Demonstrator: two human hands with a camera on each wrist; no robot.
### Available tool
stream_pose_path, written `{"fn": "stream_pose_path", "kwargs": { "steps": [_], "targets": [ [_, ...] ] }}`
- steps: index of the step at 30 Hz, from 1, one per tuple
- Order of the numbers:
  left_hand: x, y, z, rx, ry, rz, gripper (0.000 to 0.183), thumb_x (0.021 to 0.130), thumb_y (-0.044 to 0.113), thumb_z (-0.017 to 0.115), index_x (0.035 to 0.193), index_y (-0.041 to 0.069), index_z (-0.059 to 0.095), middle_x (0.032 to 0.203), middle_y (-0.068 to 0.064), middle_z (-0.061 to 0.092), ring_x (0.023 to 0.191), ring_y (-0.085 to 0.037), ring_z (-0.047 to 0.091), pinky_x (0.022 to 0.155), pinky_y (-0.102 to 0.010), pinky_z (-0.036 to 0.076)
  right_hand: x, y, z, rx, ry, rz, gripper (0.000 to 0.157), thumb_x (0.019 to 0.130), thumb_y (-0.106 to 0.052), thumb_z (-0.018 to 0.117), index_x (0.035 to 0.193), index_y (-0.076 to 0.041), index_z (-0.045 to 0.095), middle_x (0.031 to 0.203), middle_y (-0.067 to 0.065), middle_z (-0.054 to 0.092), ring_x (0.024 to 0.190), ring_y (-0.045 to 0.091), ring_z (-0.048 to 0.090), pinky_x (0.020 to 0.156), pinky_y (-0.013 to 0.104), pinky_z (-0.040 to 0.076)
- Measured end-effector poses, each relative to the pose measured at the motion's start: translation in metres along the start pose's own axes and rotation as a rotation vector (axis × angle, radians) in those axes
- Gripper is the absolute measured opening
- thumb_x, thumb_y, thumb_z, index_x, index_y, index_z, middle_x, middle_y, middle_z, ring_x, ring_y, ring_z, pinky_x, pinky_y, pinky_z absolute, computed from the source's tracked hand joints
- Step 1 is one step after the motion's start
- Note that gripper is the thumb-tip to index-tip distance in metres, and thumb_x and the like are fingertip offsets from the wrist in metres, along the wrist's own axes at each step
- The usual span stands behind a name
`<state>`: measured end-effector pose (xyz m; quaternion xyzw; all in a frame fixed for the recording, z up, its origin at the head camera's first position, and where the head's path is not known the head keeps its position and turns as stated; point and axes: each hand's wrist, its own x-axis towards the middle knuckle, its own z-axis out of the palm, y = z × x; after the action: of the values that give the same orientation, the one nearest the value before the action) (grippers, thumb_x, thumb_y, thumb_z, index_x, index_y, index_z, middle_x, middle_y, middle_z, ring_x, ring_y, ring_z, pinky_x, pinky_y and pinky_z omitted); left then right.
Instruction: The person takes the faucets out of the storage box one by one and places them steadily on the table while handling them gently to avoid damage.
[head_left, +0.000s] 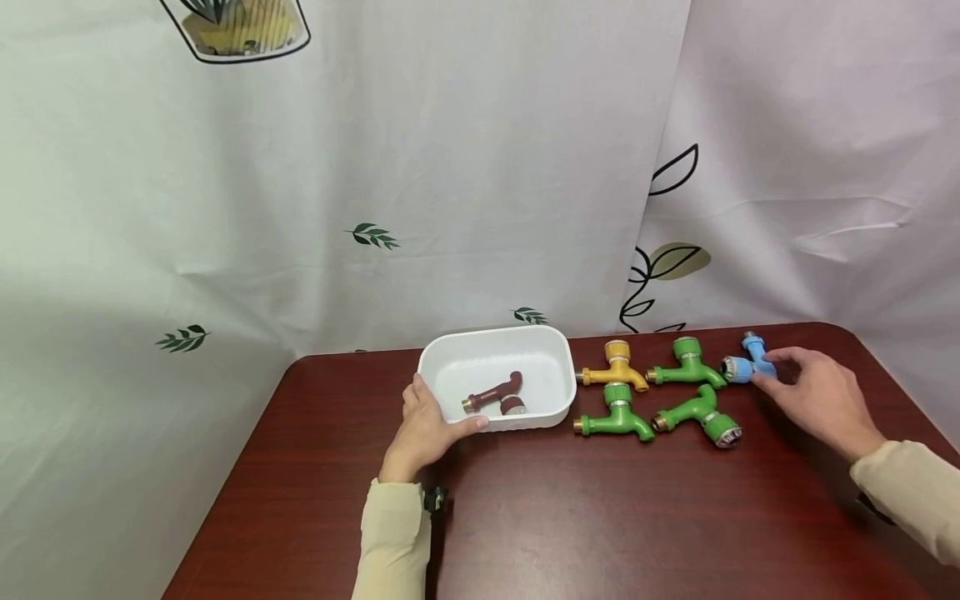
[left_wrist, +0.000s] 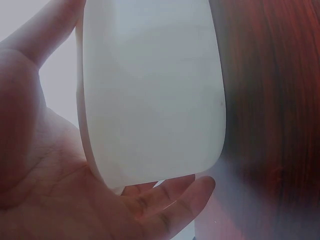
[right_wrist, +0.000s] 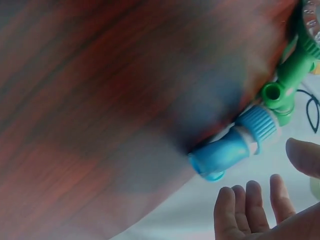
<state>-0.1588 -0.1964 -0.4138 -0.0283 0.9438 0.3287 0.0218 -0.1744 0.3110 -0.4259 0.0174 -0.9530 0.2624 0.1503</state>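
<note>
My left hand grips the left front corner of a white plastic tub, thumb along the front, fingers around the side. The left wrist view shows the tub wall close up, with fingertips under its end. Inside the tub lies a dark maroon tap with a brass thread. At the right, my right hand reaches over a blue tap. In the right wrist view the fingers are spread beside the blue tap, with a gap between them.
Right of the tub lie a yellow tap and several green taps, one at the back, one in front and one turned over. All are on a dark red wooden table. Behind it hangs a white leaf-print cloth.
</note>
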Motion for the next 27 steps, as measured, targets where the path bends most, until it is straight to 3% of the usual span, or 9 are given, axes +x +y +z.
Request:
{"fn": "stream_pose_path", "kwargs": {
  "steps": [4,10,17,23,27],
  "targets": [
    [0.000,0.000,0.000,0.000,0.000,0.005,0.136,0.073,0.049,0.088,0.153,-0.015,-0.003,0.151,-0.034,0.016,0.132,-0.048,0.032,0.104,-0.054,0.040,0.000,-0.007,0.002,0.014,0.023,-0.022,0.039,0.086,-0.020,0.078,0.113,0.006,0.066,0.095,0.027,0.065,0.075,0.033,0.056,0.063,0.044,0.042],
    [-0.001,0.001,0.000,-0.008,0.001,0.004,0.137,0.073,0.050,0.088,0.153,-0.014,-0.003,0.151,-0.034,0.016,0.133,-0.048,0.031,0.104,-0.054,0.041,0.001,-0.016,0.002,0.029,0.050,-0.051,0.039,0.088,-0.021,0.077,0.114,0.006,0.066,0.100,0.027,0.061,0.078,0.030,0.052,0.066,0.043,0.039],
    [0.000,0.000,0.000,0.002,0.000,0.003,0.137,0.073,0.051,0.087,0.153,-0.015,-0.003,0.152,-0.034,0.015,0.133,-0.048,0.031,0.104,-0.054,0.041,0.003,-0.032,0.002,0.084,0.050,-0.063,0.035,0.090,-0.020,0.075,0.114,0.004,0.067,0.115,0.031,0.058,0.097,0.043,0.053,0.079,0.058,0.039],
    [0.000,0.000,-0.001,0.002,0.000,0.000,0.137,0.073,0.050,0.088,0.153,-0.015,-0.003,0.152,-0.035,0.015,0.133,-0.049,0.031,0.104,-0.054,0.040,0.000,-0.047,0.006,0.115,0.045,-0.085,0.032,0.089,-0.019,0.075,0.113,0.002,0.068,0.121,0.031,0.058,0.107,0.046,0.054,0.083,0.059,0.039],
    [-0.001,0.000,0.000,-0.007,0.000,-0.003,0.137,0.073,0.049,0.088,0.153,-0.014,-0.003,0.152,-0.034,0.016,0.133,-0.048,0.031,0.105,-0.054,0.040,-0.003,-0.059,0.007,0.125,0.034,-0.102,0.035,0.089,-0.019,0.077,0.115,0.001,0.067,0.121,0.030,0.058,0.103,0.047,0.057,0.082,0.061,0.042]
  ]
}}
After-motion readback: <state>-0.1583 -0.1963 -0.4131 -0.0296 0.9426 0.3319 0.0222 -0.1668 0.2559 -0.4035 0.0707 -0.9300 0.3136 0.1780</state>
